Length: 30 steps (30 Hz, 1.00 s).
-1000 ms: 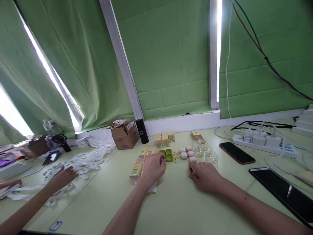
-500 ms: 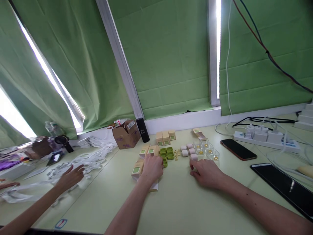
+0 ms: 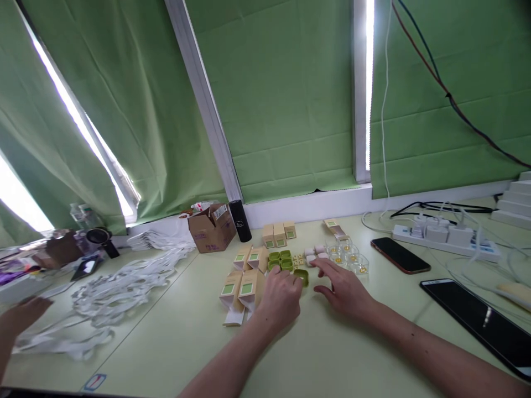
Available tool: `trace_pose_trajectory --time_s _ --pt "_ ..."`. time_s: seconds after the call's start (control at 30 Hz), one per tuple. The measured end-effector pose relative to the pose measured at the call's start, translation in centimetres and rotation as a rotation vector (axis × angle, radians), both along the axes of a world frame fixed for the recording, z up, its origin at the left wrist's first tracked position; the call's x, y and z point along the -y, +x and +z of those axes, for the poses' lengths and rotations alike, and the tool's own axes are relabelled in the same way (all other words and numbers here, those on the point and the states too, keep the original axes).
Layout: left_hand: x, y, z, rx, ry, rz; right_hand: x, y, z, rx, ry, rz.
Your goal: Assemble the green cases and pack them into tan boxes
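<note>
My left hand [image 3: 281, 294] is closed, its fingertips at the edge of a small green square dish [image 3: 302, 277], which it appears to grip. The contact is partly hidden by the fingers. My right hand [image 3: 346, 288] is open, thumb apart, with its fingertips at the near side of a group of pinkish-white rounded cubes [image 3: 319, 250]. Several more green dishes [image 3: 286, 263] stand together just beyond my left hand. Between them and the cubes lie tiny yellowish pieces [image 3: 298, 259]. Clear containers with gold centres [image 3: 352, 257] stand beyond my right hand.
Small beige boxes with green labels [image 3: 247, 288] stand left of my hand, and more beige boxes [image 3: 280, 237] are farther back. At right are phones [image 3: 400, 255] and a power strip [image 3: 446, 239]. Another person's hand [image 3: 25, 314] is at left beside white straps [image 3: 124, 287].
My left hand has moved right, away from the beige boxes, and a green dish now sits at its fingers. My right hand's fingers have extended toward the cubes. The other person's hand has moved left.
</note>
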<state>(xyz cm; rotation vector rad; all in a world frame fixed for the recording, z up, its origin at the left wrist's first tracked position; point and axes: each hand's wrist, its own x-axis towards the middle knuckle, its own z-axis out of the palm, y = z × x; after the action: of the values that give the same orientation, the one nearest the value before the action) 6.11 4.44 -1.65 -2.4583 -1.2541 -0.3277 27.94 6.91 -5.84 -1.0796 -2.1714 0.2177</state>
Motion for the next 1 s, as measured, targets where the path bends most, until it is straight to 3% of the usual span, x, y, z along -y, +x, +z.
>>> trace_pose_trajectory --time_s 0.13,0.23,0.43,0.6,0.7,0.83,1.0 --pt "0.4 0.5 -0.7 0.064 0.137 -0.134 0.4 -0.2 0.0 -0.106 0.066 0.117" --pt "0.6 0.3 -0.4 0.118 0.222 -0.222 0.6 -0.4 0.2 -0.237 0.073 0.156" --pt "0.0 -1.0 2.8 0.485 0.330 -0.470 0.7 -0.7 0.8 -0.582 0.024 0.203" --pt "-1.2 -1.7 5.0 0.637 0.248 -0.470 0.7 -0.9 0.8 -0.673 -0.015 0.217" --pt "-1.3 -1.5 4.5 0.609 0.189 -0.490 0.8 -1.0 0.7 -0.703 -0.020 0.236" --pt "-0.9 -0.9 2.5 0.525 0.151 -0.487 0.7 -1.1 0.5 -0.753 -0.041 0.288" --pt "-0.8 -0.3 0.7 0.578 0.170 -0.442 0.5 -1.0 0.2 -0.742 -0.147 0.292"
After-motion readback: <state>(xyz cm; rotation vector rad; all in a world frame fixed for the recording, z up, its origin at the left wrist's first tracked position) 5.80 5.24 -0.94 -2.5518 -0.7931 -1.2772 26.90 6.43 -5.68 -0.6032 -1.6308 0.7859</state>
